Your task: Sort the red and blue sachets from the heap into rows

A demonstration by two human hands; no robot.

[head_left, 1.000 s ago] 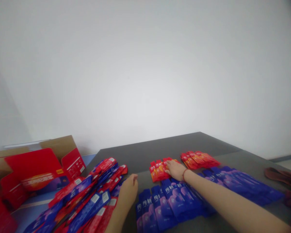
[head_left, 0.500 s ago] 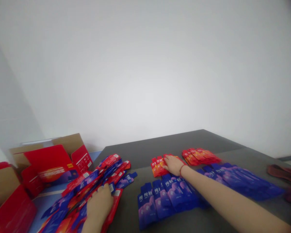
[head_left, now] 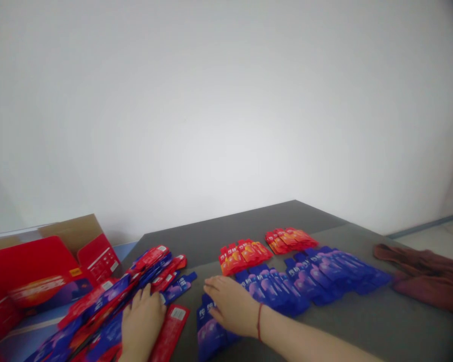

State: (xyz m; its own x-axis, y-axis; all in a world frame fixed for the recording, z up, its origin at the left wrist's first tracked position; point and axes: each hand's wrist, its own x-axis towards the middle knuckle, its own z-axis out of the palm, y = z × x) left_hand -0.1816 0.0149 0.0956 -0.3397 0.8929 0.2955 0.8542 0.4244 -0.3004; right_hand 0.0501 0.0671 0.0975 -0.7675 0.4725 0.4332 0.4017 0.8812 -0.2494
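My left hand (head_left: 142,322) rests on a mixed heap of red and blue flat sachets (head_left: 109,306), fingers apart and lying over the packets. A red sachet with a white label (head_left: 169,332) lies beside it. My right hand (head_left: 232,304), with a red cord at the wrist, lies palm down over the left end of a row of overlapping blue sachets (head_left: 275,291). Its fingers are stretched out, with nothing visibly gripped. Behind it sit a fan of red-orange sachets (head_left: 243,255) and a second red-orange fan (head_left: 290,240). More blue sachets (head_left: 332,274) overlap farther right.
An opened red cardboard box (head_left: 33,281) stands at the left, its flaps raised, on a blue surface (head_left: 41,322). Brown cloth (head_left: 430,276) lies at the right side of the dark table (head_left: 381,327). A pale wall (head_left: 226,125) rises behind the table.
My right hand has moved from the red-orange sachets toward me and left, onto the blue row. My left hand stays on the heap. The view has turned slightly right.
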